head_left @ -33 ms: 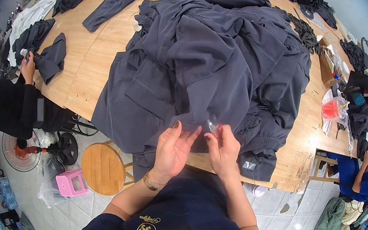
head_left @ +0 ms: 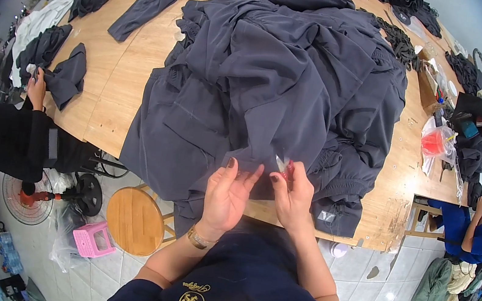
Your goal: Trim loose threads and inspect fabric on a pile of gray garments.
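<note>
A large heap of dark grey garments (head_left: pixel 280 88) with stitched seams and gathered elastic edges covers the middle of the wooden table and hangs over its front edge. In my right hand (head_left: pixel 294 201) is a small pair of thread snips (head_left: pixel 281 165) with pointed metal blades and a reddish handle, tips pointing up and left over the cloth. Beside it, my left hand (head_left: pixel 226 201) has its palm turned toward the snips, thumb and fingers apart, with nothing visible in it. Its fingers are near the heap's front edge; whether they touch the cloth I cannot tell.
A person in black at the left handles a grey piece; another in blue sits at the right. A round wooden stool (head_left: pixel 134 220), a pink plastic stool (head_left: pixel 94 239) and a fan (head_left: pixel 27 194) stand on the floor left. A red drink bag (head_left: pixel 433 142) lies on the table's right.
My right hand and the snips have shifted very slightly, and the blades show more sharply. The left hand and the garments look unmoved.
</note>
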`<state>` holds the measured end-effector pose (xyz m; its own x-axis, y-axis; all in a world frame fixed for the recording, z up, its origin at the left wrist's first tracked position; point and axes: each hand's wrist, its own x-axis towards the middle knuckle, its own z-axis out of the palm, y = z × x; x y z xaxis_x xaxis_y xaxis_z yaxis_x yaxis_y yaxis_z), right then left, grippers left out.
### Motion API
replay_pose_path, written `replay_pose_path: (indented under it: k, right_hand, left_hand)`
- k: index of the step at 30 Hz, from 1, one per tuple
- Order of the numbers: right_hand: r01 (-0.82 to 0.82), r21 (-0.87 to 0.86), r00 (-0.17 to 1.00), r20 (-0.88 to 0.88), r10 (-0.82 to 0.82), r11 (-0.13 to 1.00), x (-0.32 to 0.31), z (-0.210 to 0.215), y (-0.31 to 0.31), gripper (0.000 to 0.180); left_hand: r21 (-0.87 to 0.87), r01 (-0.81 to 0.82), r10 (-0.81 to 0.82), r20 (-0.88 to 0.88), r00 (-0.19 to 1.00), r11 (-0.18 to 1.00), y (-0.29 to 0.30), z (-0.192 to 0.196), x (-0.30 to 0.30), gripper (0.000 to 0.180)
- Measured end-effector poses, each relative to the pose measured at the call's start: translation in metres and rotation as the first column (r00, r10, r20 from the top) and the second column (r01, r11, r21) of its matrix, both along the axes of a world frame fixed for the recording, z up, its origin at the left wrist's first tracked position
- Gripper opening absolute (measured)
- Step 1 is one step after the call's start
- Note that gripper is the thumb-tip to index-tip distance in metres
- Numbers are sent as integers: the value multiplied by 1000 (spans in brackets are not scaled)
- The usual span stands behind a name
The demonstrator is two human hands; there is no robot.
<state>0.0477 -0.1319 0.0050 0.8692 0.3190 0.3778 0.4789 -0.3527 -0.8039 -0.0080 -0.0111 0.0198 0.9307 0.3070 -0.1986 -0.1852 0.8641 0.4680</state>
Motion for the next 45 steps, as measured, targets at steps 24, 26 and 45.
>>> replay_pose_path:
  k: [24, 26, 45]
  right_hand:
    - [63, 407, 947, -311, 74, 911, -1, -2, 16, 14]
    - [61, 367, 934, -349, 77, 928, -1, -1, 20, 14]
    - [137, 459, 820, -550, 160, 878, -4, 16, 17, 4]
  left_hand:
    - [206, -46, 45, 7, 999, 977, 1, -23, 6, 27]
    - [229, 33, -59, 108, 992, 973, 4, -33, 1, 27]
    - [666, -92, 150, -30, 988, 740, -5, -30, 2, 23]
